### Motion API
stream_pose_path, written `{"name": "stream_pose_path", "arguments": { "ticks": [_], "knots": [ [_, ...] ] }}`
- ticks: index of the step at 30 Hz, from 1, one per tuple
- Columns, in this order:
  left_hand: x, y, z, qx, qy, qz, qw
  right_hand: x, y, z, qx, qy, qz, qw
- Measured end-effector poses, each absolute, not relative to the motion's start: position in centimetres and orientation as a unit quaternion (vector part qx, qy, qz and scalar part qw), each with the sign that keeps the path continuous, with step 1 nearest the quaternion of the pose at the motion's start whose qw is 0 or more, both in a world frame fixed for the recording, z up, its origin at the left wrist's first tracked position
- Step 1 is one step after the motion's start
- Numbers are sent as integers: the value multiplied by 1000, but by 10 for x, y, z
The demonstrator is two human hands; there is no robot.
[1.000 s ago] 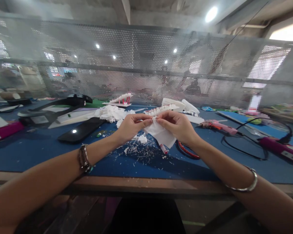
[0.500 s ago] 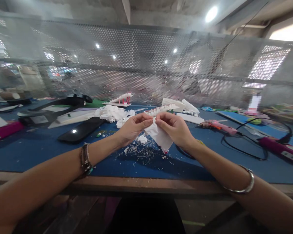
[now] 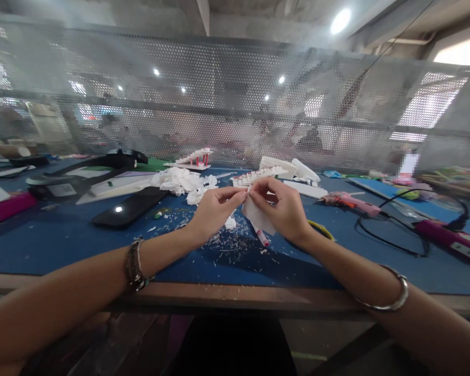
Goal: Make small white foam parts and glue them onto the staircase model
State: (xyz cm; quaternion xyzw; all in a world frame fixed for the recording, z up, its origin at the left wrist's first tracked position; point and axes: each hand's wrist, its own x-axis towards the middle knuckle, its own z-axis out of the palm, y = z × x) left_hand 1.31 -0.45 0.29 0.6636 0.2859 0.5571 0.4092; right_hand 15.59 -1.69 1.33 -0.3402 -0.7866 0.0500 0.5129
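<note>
A thin white sheet of tissue [image 3: 259,215] hangs below my hands above the blue tabletop. My right hand [image 3: 282,208] pinches its upper edge between thumb and fingers. The fingertips of my left hand [image 3: 218,210] are pressed together at the same edge, touching those of the right. A red-and-white tube [image 3: 262,238] lies under the tissue, its far end hidden. White shavings [image 3: 235,244] and a small crumpled scrap [image 3: 230,223] are scattered beneath. Just behind my hands rests a white stepped model piece [image 3: 243,179].
Crumpled white tissue [image 3: 180,181] and a black phone [image 3: 131,209] lie to the left. Behind stands a small white staircase model with red posts [image 3: 198,158]. A pink glue gun [image 3: 352,202] with a black cable is at the right, near white foam blocks [image 3: 305,172].
The tissue has turned and gathered toward my right hand, uncovering more of the red-and-white tube. My right hand has risen slightly; the left fingers have straightened a little.
</note>
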Motion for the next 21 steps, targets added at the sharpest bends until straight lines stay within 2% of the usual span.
{"name": "stream_pose_path", "arguments": {
  "ticks": [6, 16, 21],
  "knots": [
    [10, -3, 4, 695, 244, 532, 418, 159, -19, 15, -327, -790, 56, 515],
    [9, 2, 7, 656, 205, 511, 516, 159, -22, 25, -329, -767, 166, 525],
    [7, 6, 6, 660, 214, 491, 527, 164, -19, 22, -311, -802, 109, 498]
  ]
}}
